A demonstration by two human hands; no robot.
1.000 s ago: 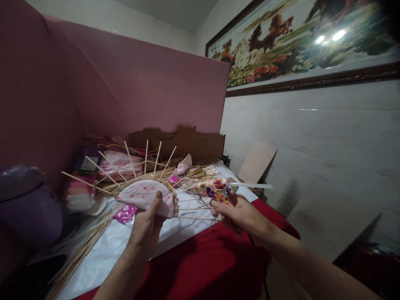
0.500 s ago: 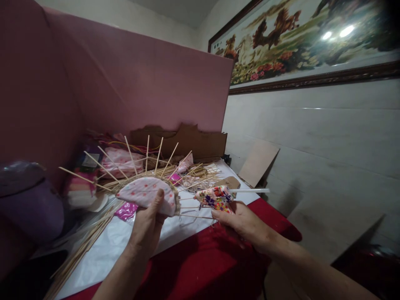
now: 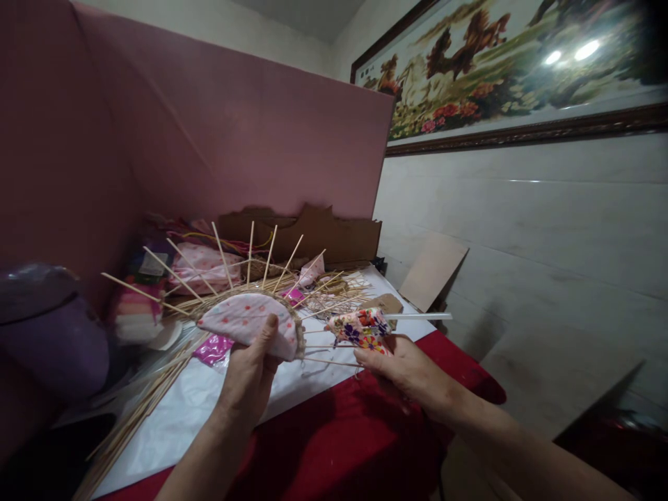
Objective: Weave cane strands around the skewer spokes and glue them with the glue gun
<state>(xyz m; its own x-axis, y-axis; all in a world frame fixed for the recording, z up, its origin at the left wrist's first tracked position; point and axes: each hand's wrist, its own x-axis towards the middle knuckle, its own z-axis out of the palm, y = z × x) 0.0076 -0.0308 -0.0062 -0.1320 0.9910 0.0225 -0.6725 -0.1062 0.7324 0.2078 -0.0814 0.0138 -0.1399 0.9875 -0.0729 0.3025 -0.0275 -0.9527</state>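
My left hand [image 3: 255,362] grips a half-round pad [image 3: 245,321] covered in white cloth with small red and pink spots, its thumb pressed on the front. Twine edges the pad's curved rim, and thin wooden sticks [image 3: 268,254] fan out from it upward and to the right. In my right hand [image 3: 399,365] is a glue gun [image 3: 360,328] wrapped in flowered cloth. A clear glue stick [image 3: 417,316] juts from its back end. Its tip points left toward the pad's right rim, near the lowest sticks. Contact there cannot be made out.
Loose wooden sticks [image 3: 149,410] lie along the left of the white table cover [image 3: 182,424], beside a shiny magenta packet [image 3: 213,349]. Folded spotted cloth [image 3: 201,268] and torn cardboard [image 3: 334,233] stand behind. A purple bin [image 3: 52,341] is at left; red cloth [image 3: 344,445] hangs in front.
The view has shifted very slightly. Both hands keep their grips, and the pad and glue gun stay almost the same distance apart.
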